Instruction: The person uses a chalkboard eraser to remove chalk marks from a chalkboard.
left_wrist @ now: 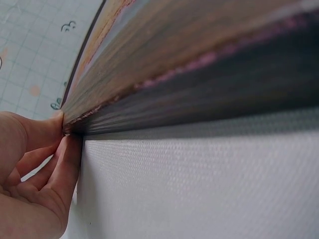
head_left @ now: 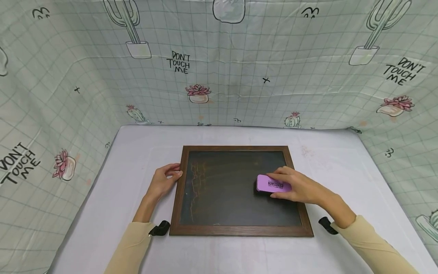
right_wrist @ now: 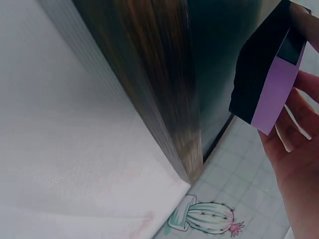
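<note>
A framed chalkboard lies flat on the table, with faint yellowish wavy chalk streaks down its left part. At the board's left frame, my left hand pinches the wooden edge; the left wrist view has the thumb on the frame's rim and the fingers below it against the side. My right hand grips a purple eraser over the right half of the board, thumb and fingers on its opposite long sides. In the right wrist view, the eraser's black felt faces the dark board surface.
A white cloth covers the table around the board. Behind and at both sides hangs a grid-patterned curtain with cactus drawings. Black wrist-worn devices sit near the board's lower corners, at the sleeve cuffs.
</note>
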The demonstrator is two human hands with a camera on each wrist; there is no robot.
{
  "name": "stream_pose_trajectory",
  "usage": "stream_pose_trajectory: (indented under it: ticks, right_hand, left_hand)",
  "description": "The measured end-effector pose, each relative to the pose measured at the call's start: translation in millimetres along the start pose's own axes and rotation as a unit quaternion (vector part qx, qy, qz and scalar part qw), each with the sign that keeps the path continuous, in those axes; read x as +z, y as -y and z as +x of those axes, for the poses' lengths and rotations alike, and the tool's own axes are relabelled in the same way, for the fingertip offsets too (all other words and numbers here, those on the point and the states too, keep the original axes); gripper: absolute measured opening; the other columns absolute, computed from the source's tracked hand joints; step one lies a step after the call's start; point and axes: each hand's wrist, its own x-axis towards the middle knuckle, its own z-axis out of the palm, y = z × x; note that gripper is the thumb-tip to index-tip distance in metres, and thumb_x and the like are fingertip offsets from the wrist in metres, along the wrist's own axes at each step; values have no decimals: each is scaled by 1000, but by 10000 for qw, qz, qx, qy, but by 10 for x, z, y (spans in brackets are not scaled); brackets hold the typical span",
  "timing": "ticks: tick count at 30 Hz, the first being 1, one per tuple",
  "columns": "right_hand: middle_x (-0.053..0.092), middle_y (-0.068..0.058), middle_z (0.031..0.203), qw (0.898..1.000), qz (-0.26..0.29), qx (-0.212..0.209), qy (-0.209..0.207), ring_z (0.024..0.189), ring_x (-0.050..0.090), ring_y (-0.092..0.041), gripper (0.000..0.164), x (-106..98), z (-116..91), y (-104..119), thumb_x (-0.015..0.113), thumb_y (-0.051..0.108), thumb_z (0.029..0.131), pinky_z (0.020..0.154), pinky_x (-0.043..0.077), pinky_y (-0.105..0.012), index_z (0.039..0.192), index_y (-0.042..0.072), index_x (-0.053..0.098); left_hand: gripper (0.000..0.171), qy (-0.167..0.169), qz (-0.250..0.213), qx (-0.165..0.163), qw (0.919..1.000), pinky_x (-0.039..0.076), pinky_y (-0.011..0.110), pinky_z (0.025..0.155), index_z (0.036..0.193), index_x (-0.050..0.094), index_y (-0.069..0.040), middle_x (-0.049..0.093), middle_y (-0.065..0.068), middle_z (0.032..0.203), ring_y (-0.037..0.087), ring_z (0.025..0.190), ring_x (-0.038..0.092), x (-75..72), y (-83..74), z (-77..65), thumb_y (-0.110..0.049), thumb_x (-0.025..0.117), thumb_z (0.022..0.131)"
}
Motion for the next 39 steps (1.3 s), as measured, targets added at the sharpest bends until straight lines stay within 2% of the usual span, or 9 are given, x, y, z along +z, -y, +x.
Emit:
stream_pose_trajectory:
  ticks: [6, 15, 24, 33, 39]
  right_hand:
    - [67, -2, 108, 9997, -15, 150, -206, 91, 54, -10, 58, -42, -9, -81, 92, 20, 77, 73, 47, -24, 124, -5, 71]
    - [67, -5, 109, 9975, 81, 584, -400, 91, 56, -12, 61, -110, -12, -170, 93, 16, 75, 73, 50, -28, 127, -4, 69]
    - [66, -7, 107, 9942, 80, 755, -756, 88, 57, -15, 60, -202, -31, -279, 93, 10, 71, 71, 46, -24, 125, -4, 71]
    - [68, -8, 105, 9883, -15, 923, -1213, 83, 54, -14, 61, -300, -78, -456, 95, 8, 68, 68, 42, -17, 124, -3, 72]
    - [70, -10, 103, 9810, -44, 1214, -1510, 82, 55, -14, 58, -365, -158, -577, 95, 7, 68, 69, 41, -17, 121, -4, 73]
  left_hand:
    - [42, 20, 0, -6, 10000, 45, 50, 100, 138, 59, 7, 67, 26, 127, 40, 120, 63, 2, -7, -3, -7, 66, 100]
    - [42, -11, 77, -80, 9999, 45, 51, 101, 139, 59, 5, 67, 25, 127, 40, 121, 62, -7, 1, -8, -10, 67, 101]
    - [42, -29, 34, -97, 9999, 44, 51, 102, 139, 60, 5, 67, 24, 127, 40, 121, 62, -1, -13, -17, -10, 67, 101]
    - [42, -30, 67, -96, 9999, 44, 50, 102, 139, 59, 5, 66, 24, 128, 39, 120, 63, -12, -14, -12, -10, 66, 101]
    - [42, -65, 47, -116, 9999, 45, 49, 100, 139, 59, 4, 67, 24, 127, 38, 120, 63, -7, -8, -4, -10, 67, 100]
